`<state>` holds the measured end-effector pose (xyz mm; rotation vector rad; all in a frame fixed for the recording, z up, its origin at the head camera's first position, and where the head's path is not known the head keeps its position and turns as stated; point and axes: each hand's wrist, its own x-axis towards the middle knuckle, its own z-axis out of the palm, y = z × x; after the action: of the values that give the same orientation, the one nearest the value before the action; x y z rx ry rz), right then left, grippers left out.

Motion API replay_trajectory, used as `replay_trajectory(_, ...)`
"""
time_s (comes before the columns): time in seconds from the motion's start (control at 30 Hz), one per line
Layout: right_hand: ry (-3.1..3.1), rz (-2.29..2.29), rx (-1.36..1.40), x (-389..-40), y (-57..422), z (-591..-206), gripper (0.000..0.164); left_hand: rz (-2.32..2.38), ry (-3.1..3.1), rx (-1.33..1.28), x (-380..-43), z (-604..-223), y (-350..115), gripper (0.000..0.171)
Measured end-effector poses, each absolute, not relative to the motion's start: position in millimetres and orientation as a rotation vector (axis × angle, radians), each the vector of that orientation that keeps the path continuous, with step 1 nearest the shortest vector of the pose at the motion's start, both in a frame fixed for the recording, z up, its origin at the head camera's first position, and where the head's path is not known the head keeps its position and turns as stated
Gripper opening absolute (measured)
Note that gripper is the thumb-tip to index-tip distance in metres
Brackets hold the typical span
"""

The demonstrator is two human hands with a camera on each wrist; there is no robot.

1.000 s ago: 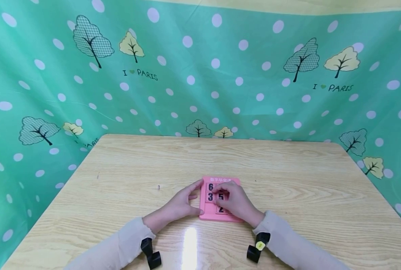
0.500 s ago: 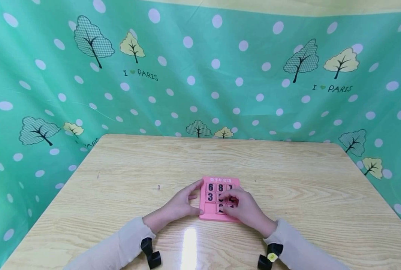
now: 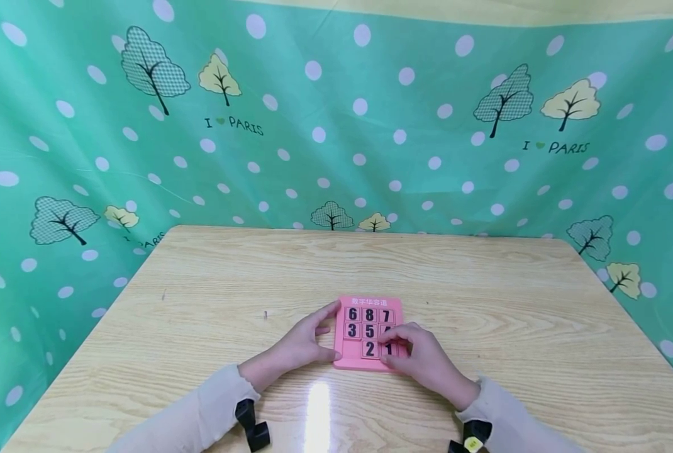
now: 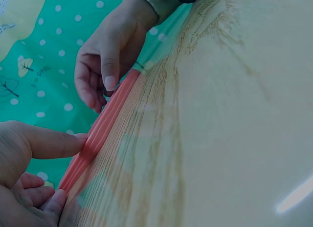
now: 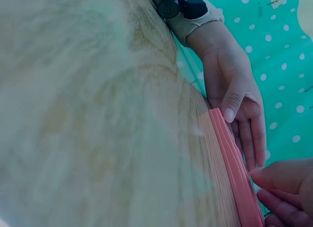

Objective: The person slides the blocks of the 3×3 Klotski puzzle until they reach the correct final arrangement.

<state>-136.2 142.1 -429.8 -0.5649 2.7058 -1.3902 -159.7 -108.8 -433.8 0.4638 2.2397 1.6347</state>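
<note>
A pink number slide puzzle (image 3: 350, 350) lies flat on the table, its tiles showing 6, 8, 7, 3, 5, 2, 1 and a partly covered 4. The lower left space has no tile. My left hand (image 3: 298, 344) holds the puzzle's left edge, forefinger near the upper corner and thumb near the lower one. Over the right-hand tiles is my right hand (image 3: 427, 360), thumb and forefinger apart around the 1 tile (image 3: 389, 350); whether the tips touch it I cannot tell. In the left wrist view, the puzzle's pink side (image 4: 105, 119) appears edge-on between both hands.
The wooden table (image 3: 229, 270) carries a bright light reflection in front of the puzzle. A green dotted cloth (image 3: 291, 157) with printed trees hangs behind it and at both sides. Each wrist wears a black camera mount, such as the left mount (image 3: 251, 425).
My right hand has drawn back to the right across the puzzle, uncovering the 8, 7, 5 and 2 tiles. My left hand stays on the left edge. No tile has visibly shifted.
</note>
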Motion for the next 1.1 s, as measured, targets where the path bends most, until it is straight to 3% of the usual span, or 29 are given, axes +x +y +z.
replay_trajectory(1.1,2.769,-1.345,-0.568,-134.7,136.9,-431.6,0.026,1.632,2.237,0.452,-160.1,-437.0,-108.8,0.097)
